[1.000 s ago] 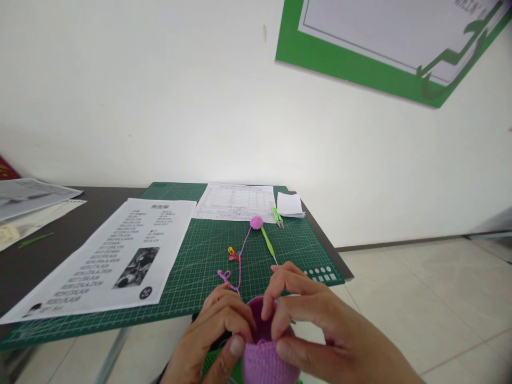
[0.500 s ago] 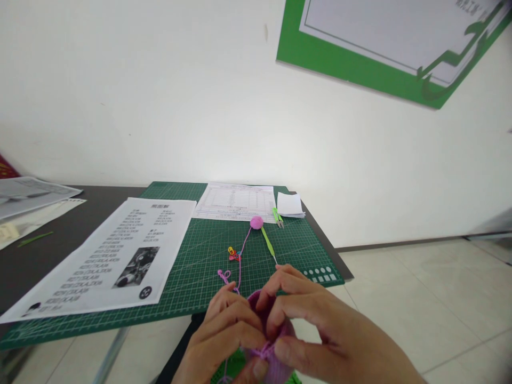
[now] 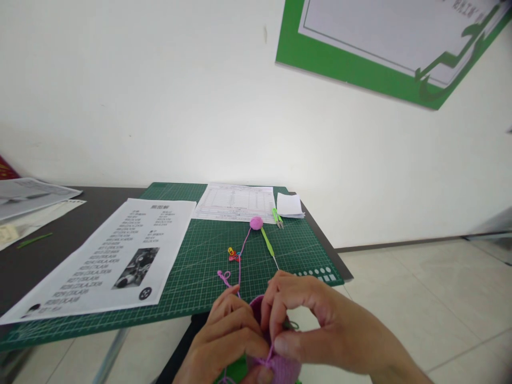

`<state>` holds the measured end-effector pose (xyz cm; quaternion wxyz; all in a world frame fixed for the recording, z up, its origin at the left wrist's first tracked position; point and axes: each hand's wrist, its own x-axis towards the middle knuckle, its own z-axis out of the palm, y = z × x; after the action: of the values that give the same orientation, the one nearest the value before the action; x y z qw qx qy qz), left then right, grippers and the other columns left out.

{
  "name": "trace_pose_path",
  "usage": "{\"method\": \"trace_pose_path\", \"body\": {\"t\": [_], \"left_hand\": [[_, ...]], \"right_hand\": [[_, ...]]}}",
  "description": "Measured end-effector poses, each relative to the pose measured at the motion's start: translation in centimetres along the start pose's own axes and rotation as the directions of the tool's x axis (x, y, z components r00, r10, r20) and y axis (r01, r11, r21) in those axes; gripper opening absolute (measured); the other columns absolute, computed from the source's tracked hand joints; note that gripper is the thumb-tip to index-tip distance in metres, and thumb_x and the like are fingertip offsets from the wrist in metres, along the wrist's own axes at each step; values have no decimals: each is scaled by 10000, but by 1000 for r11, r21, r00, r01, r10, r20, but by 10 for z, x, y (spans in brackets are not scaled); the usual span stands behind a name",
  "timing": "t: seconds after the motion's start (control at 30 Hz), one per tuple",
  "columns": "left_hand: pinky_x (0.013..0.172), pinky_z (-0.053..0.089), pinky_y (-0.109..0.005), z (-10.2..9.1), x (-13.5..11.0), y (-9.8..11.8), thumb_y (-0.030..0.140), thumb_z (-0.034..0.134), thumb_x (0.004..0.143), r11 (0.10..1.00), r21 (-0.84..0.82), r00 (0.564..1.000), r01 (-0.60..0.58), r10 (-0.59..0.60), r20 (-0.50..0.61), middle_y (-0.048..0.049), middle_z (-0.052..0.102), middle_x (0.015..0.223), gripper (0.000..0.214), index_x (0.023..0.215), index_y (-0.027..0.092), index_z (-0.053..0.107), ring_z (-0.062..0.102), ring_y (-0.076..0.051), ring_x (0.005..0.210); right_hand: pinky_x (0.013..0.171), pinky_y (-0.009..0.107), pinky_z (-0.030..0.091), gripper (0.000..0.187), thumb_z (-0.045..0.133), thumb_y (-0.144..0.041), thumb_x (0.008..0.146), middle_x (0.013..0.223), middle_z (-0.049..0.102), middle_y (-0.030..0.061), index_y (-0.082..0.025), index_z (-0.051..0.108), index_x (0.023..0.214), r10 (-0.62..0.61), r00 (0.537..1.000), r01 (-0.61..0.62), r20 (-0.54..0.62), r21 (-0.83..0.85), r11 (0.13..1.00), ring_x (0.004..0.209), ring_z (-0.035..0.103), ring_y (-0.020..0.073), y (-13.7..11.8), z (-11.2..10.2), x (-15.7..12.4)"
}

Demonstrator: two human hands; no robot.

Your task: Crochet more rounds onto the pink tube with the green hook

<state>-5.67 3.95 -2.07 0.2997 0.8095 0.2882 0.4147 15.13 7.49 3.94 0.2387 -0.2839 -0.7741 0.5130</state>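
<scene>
Both my hands are closed on a small purple crocheted piece (image 3: pixel 280 368) at the bottom edge of the view, in front of the table. My left hand (image 3: pixel 228 341) grips its left side, thumb near the bottom. My right hand (image 3: pixel 316 330) pinches its rim with fingers curled, and a small dark green loop shows by the fingertips. A purple yarn strand (image 3: pixel 240 261) runs from the piece up across the green cutting mat (image 3: pixel 200 256) to a small pink yarn ball (image 3: pixel 256 223).
On the mat lie a printed instruction sheet (image 3: pixel 116 256), a table form sheet (image 3: pixel 236 202), white note paper (image 3: pixel 290 205), a green crochet hook (image 3: pixel 269 244), green snips (image 3: pixel 277 216) and coloured stitch markers (image 3: pixel 232 254). More papers (image 3: pixel 28 202) lie at far left. Tiled floor is at right.
My hands have sunk a little lower in the view and my right fingers have curled tighter on the rim. The crocheted piece is more hidden now.
</scene>
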Motion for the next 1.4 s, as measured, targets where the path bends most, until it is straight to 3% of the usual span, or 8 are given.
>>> {"method": "trace_pose_path", "body": {"t": [0.2,0.33,0.53,0.73,0.97,1.07,1.17,1.4], "left_hand": [[1092,302,-445,2,2,1,154,629,851,999,-32,1000,22,-22,5,15,693,810,101,830,248,599,635,-183,803],[1046,358,-440,4,2,0,211,632,857,995,-93,999,29,-26,37,4,684,788,55,813,242,620,623,-195,799],[1074,290,-479,5,-2,-2,296,636,872,981,-187,998,57,-52,29,13,640,731,103,793,230,630,596,-184,743],[1032,351,-466,3,-3,1,377,589,903,966,-258,999,32,-33,3,-4,654,714,183,792,245,650,604,-193,730],[1044,333,-467,0,-3,1,369,563,928,943,-327,998,61,-57,22,4,661,765,162,856,266,664,623,-190,774],[1024,351,-442,-3,-1,1,373,522,952,957,-284,998,59,-59,7,7,652,745,216,838,253,661,617,-180,746],[1022,346,-405,-2,0,1,371,511,958,964,-264,999,35,-41,-19,21,648,732,225,821,251,644,619,-169,724],[1043,322,-388,2,-4,2,360,451,984,956,-267,992,121,-129,-12,24,639,781,225,859,261,609,632,-179,788]], "right_hand": [[803,286,421,32,619,-205,880,896,581,6,-181,619,860,35,999,-35,3,7,999,867,548,131,0,-1,-2],[720,270,381,184,565,-340,943,860,554,17,-170,586,876,43,998,-30,-50,242,970,806,501,125,4,1,0],[727,239,366,142,602,-281,918,834,527,17,-174,570,830,32,965,112,-260,522,846,800,454,119,1,-11,3],[849,297,455,151,521,-345,935,860,497,4,-227,525,840,-12,876,200,-483,340,919,843,500,141,-1,-28,7],[983,322,375,114,552,-316,952,1151,576,37,-244,626,1001,8,929,-13,-370,-11,1000,1126,505,181,7,-29,3],[1039,334,356,158,565,-307,945,1223,557,55,-241,652,1059,-27,996,11,-81,-186,983,1216,474,185,0,-25,-4],[1062,342,366,186,679,-298,867,1218,560,75,-208,685,1030,-85,987,104,138,-140,985,1246,464,199,-5,-19,-6],[995,325,417,64,709,-164,814,1111,576,33,-187,650,805,-85,994,87,74,-22,996,1110,560,159,1,-5,-8]]}}
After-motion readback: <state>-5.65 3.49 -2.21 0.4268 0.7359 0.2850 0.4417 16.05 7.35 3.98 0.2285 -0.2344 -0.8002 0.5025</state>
